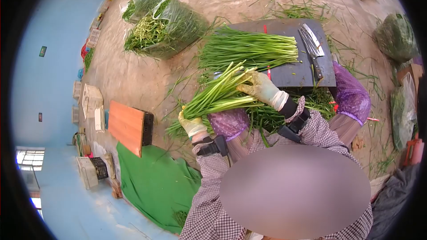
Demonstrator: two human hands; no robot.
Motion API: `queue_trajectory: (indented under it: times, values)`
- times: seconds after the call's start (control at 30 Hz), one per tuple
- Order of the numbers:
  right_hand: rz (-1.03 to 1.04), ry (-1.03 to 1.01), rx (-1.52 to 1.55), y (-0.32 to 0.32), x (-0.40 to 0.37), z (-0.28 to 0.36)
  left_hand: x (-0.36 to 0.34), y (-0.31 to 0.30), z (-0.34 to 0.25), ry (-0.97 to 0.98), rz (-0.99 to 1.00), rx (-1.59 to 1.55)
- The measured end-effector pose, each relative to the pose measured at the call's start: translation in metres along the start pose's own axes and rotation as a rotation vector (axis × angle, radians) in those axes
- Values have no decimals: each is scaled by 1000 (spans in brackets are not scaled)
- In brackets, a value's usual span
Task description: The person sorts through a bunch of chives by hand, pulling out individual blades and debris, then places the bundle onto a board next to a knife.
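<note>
My left hand (193, 125), in a pale, stained work glove, is closed around the leafy end of a loose bunch of garlic chives (218, 95). At the pale stem end, my gloved right hand (262, 88) has its fingers closed on some of the stalks. The bunch slants across, just on my side of a dark board (289, 75). A larger, neatly aligned pile of chives (249, 46) lies on that board, with red ties (269, 72) by it. To its right rests a knife (313, 49) with a dark handle; a second blade seems to lie alongside.
Loose chives (267, 118) lie over my lap between purple sleeve covers (353, 93). Clear bags of greens (167, 29) stand at the far left, another bag (396, 38) at right. An orange board (126, 124) and green cloth (153, 182) are at left. Scattered leaves litter the floor.
</note>
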State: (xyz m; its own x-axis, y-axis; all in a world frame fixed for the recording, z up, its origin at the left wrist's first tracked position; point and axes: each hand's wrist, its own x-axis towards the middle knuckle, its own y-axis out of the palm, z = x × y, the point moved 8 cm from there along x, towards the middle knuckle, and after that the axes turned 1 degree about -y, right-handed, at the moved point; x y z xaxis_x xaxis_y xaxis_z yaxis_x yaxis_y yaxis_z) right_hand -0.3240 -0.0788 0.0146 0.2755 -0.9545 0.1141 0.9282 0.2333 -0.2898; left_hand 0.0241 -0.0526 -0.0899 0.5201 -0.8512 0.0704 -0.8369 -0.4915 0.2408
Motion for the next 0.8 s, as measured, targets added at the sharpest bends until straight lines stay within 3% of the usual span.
queue_trajectory:
  times: [0.1,0.2,0.23,0.27,0.3,0.37,0.43,0.47,0.53,0.57,0.6,0.67,0.73,0.8]
  values:
    - [-199,-315,-31,-5,-12,14,-2,-5,9,-70,-36,-219]
    - [-139,119,526,-21,-32,5,2,-5,17,-204,-17,-363]
    - [-164,59,651,-30,-44,-3,3,-5,17,-179,14,-264]
    - [-195,73,1006,-43,-60,-6,3,-5,18,-155,43,-166]
    - [-218,-57,1148,-66,-77,-11,6,-11,32,-276,-24,-326]
    - [-146,-15,959,-107,-115,-15,13,-26,59,-518,-165,-642]
    - [116,190,177,-124,-152,-45,17,-30,67,-519,-199,-682]
    - [380,329,-94,-117,-183,-109,18,-30,69,-517,-216,-705]
    - [624,599,-1045,-110,-194,-102,17,-25,63,-478,-201,-637]
    - [263,365,-831,-110,-166,-69,15,-21,58,-463,-188,-598]
    - [8,236,-373,-106,-147,-53,12,-15,50,-397,-142,-456]
    - [-36,121,249,-74,-93,-17,7,-4,35,-330,-92,-309]
    - [-66,-19,383,-40,-50,5,9,-2,32,-421,-125,-440]
    - [64,102,351,-6,-20,-3,14,-4,34,-483,-152,-585]
